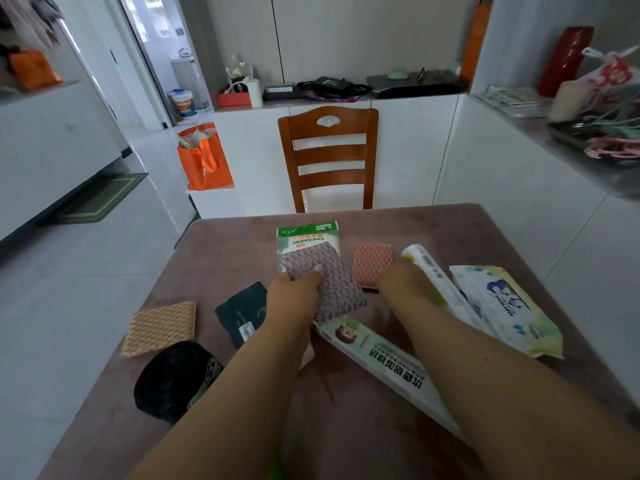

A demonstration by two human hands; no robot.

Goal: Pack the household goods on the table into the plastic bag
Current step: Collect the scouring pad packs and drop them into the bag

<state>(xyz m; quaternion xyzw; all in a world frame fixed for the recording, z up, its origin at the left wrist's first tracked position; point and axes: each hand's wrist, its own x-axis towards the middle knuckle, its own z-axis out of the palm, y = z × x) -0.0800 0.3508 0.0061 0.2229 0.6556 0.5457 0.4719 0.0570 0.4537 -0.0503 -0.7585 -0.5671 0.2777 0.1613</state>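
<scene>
Left hand (pixel 294 289) pinches purple scouring pad (pixel 325 282), thumb on top, mid-frame above the table (pixel 485 230). Right hand (pixel 401 278) reaches at the white roll package (pixel 433 271); its fingers are hidden, grip cannot tell. Wet wipes pack (pixel 505 306) right, black bag roll (pixel 173 379) lower left. Plastic bag not identifiable.

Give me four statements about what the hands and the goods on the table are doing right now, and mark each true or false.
1. The left hand grips the purple scouring pad. True.
2. The wet wipes pack lies at the table's left edge. False: it lies at the right.
3. The black bag roll sits near the orange mesh cloth. True.
4. The pink sponge is stacked on the dark green packet. False: they lie apart.
</scene>
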